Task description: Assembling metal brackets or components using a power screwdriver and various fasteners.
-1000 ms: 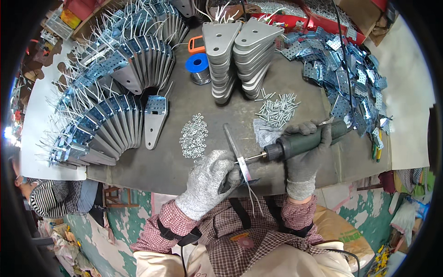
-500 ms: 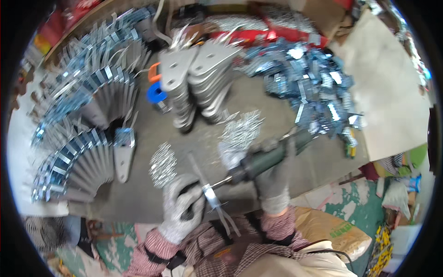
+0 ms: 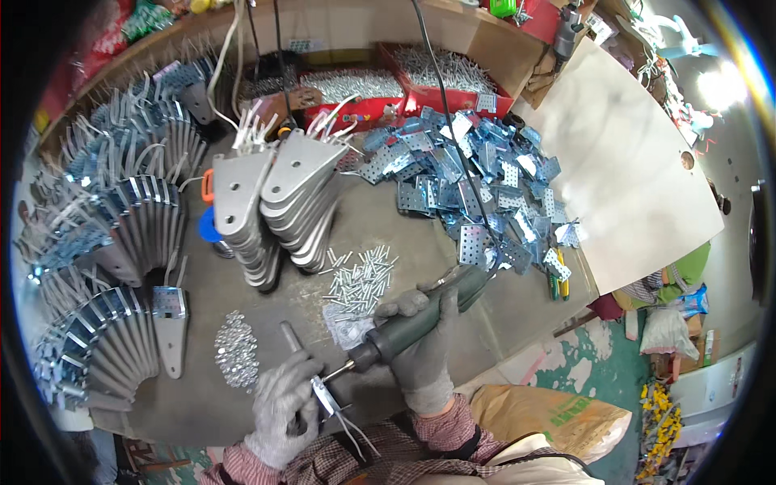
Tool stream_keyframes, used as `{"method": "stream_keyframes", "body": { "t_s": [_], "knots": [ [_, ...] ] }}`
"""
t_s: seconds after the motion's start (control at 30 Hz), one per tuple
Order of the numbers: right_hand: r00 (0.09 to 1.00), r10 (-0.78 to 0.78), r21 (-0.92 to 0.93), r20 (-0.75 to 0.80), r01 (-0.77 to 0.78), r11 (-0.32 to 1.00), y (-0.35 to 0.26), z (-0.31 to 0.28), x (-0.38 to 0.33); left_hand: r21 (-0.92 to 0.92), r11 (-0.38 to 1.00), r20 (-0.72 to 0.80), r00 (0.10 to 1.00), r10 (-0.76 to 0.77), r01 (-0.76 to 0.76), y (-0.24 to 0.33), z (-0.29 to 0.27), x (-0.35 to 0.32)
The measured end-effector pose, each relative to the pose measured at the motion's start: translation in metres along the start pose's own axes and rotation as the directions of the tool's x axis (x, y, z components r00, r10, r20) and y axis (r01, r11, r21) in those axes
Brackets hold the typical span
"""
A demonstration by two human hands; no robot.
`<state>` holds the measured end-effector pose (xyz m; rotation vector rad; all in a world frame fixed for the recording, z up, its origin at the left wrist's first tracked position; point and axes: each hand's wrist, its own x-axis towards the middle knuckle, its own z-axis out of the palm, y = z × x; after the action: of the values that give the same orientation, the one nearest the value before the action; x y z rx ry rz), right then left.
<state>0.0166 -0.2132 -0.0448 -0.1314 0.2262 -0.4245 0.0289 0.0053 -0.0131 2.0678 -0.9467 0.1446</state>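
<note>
My left hand [image 3: 283, 411], in a grey knit glove, pinches a grey metal plate [image 3: 291, 336] seen nearly edge-on. A shiny bracket [image 3: 325, 396] sits on that plate, and white wires [image 3: 356, 435] trail from its near end. My right hand [image 3: 428, 364], also gloved, is wrapped round a dark green electric screwdriver [image 3: 408, 330]. Its bit [image 3: 338, 371] points left and meets the bracket beside my left fingers; the exact contact is too small to make out. Close by lie a pile of screws [image 3: 364, 279] and a pile of small shiny nuts [image 3: 236, 349].
Two stacks of grey plates [image 3: 242, 182] stand beyond the screws. Fanned rows of plates with brackets [image 3: 113, 339] fill the left. Perforated blue-silver brackets [image 3: 485, 178] heap at the back right, near pliers [image 3: 559, 283]. A black cable [image 3: 449, 105] hangs over the table. Red bins [image 3: 364, 113] line the back.
The head view has shifted, so the table's far side shows more and the picture is sharper. Both hands keep their holds, with the screwdriver's bit still at the bracket.
</note>
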Motion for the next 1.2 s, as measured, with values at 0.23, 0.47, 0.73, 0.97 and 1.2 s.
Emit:
{"method": "stream_keyframes", "body": {
  "t_s": [0.23,0.47,0.73,0.97,1.2],
  "knots": [
    [0.982,0.172,-0.752,0.078,-0.055,0.657,-0.087,0.064,-0.025,0.51,0.681,0.471,0.833,0.29,-0.525,-0.015,-0.045,-0.001],
    [0.826,0.321,-0.315,0.464,0.492,-0.812,-0.169,0.029,-0.013,0.231,0.962,0.567,0.824,-0.01,-0.147,0.004,-0.045,0.005],
    [0.777,0.24,-0.216,0.582,0.432,-0.876,-0.191,0.053,0.018,0.523,0.67,-0.272,0.848,-0.455,0.527,-0.018,-0.11,-0.008],
    [0.883,0.348,-0.084,0.315,0.391,-0.916,-0.154,0.08,0.049,0.589,0.471,-0.457,0.752,-0.476,0.656,-0.071,-0.109,-0.04],
    [0.771,0.326,-0.088,0.548,0.44,-0.893,-0.174,0.077,0.062,0.516,0.372,-0.493,0.623,-0.607,0.771,-0.055,-0.111,-0.031]
  ]
}}
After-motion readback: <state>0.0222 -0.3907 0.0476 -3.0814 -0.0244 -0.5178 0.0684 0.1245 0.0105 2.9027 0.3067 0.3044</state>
